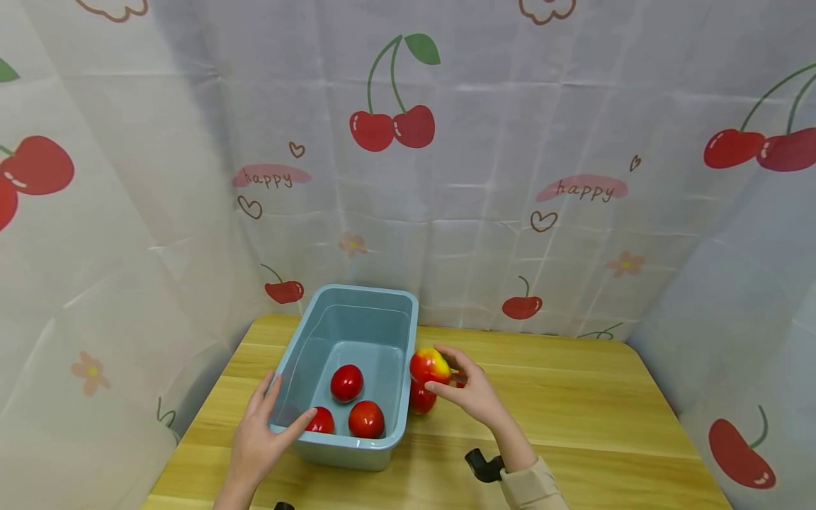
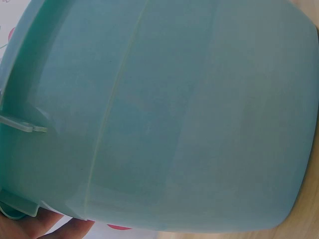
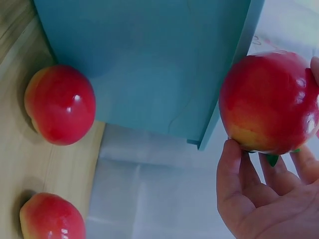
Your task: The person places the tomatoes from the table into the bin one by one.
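Observation:
My right hand [image 1: 478,397] pinches a glossy red-and-yellow apple-like fruit [image 1: 430,366] between thumb and fingers, just off the right rim of a blue-grey plastic bin [image 1: 398,443]. Green leafy bits show at its underside in the right wrist view, by the fingertips. Spread over the bin's near left corner, my left hand [image 1: 255,428] touches the rim with fairly straight fingers and thumb. Inside the bin lie three red fruits, one in the middle [image 1: 347,383], one at the near right [image 1: 366,419] and one partly behind my left thumb [image 1: 321,421].
On the wooden table [image 1: 574,418], right of the bin, sit two more red fruits, one near the bin wall [image 3: 61,104] and one farther off [image 3: 52,216]. A white curtain [image 1: 484,269] printed with cherries stands behind and at both sides.

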`<state>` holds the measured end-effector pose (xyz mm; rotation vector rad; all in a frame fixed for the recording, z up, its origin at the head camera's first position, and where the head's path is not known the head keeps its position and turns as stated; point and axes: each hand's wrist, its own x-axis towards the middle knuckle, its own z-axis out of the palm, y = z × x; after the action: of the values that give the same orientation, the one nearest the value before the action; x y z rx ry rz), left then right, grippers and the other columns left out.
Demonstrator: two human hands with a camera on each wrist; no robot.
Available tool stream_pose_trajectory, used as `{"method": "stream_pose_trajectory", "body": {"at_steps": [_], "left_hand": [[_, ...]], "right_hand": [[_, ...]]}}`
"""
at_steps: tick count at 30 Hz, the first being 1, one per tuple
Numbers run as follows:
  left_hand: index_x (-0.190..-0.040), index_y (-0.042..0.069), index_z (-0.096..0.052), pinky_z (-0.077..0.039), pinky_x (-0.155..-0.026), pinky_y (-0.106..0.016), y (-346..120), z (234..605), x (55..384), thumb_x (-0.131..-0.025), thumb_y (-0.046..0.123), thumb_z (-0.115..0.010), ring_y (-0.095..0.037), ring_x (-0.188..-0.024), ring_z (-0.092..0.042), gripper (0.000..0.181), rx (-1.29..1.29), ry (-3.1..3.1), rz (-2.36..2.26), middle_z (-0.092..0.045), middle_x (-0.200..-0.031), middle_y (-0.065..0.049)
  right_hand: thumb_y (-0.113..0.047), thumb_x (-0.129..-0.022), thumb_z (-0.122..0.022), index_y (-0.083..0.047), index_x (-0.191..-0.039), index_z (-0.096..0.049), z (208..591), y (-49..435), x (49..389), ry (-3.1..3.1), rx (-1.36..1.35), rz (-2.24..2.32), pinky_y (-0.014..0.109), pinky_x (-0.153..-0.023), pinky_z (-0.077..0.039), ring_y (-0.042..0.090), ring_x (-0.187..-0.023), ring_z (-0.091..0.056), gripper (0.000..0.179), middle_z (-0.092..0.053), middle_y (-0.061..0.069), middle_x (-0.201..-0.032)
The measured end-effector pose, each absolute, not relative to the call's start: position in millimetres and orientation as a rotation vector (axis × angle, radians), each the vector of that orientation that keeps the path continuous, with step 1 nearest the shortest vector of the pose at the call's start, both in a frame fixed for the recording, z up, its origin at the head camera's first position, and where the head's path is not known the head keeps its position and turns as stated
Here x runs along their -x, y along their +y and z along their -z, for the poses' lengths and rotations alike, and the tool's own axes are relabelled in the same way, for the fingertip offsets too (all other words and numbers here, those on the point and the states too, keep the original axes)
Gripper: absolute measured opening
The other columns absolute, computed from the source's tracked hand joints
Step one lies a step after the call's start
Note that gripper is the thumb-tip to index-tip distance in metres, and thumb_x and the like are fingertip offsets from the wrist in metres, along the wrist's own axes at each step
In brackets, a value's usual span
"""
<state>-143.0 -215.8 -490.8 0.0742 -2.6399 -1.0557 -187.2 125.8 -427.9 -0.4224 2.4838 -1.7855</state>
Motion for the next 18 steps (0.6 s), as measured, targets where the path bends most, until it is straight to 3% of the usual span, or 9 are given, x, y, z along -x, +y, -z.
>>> {"method": "stream_pose_trajectory", "body": {"at_steps": [10, 18], "left_hand": [[-0.142, 0.003, -0.039, -0.043, -0.086, -0.062, -216.1, 489.8, 142.0, -0.078, 0.053, -0.068, -0.038, -0.125, -0.036, 0.086, -0.061, -2.622, 1.069, -0.028, -0.149, -0.013], [-0.141, 0.004, -0.041, -0.043, -0.087, -0.063, -217.0, 492.7, 142.6, -0.077, 0.055, -0.069, -0.037, -0.126, -0.037, 0.087, -0.055, -2.615, 1.069, -0.029, -0.149, -0.011]], "right_hand": [[-0.011, -0.082, -0.072, -0.005, -0.136, -0.046, 421.2, 117.3, 186.9, 2.449, 0.465, 1.824, 0.037, -0.089, -0.049, 0.029, -0.112, -0.052, 0.060, -0.051, 0.014, -0.131], [-0.011, -0.082, -0.072, -0.005, -0.136, -0.045, 416.7, 112.2, 187.2, 2.453, 0.491, 1.809, 0.030, -0.089, -0.047, 0.028, -0.115, -0.050, 0.061, -0.051, 0.012, -0.132]]}}
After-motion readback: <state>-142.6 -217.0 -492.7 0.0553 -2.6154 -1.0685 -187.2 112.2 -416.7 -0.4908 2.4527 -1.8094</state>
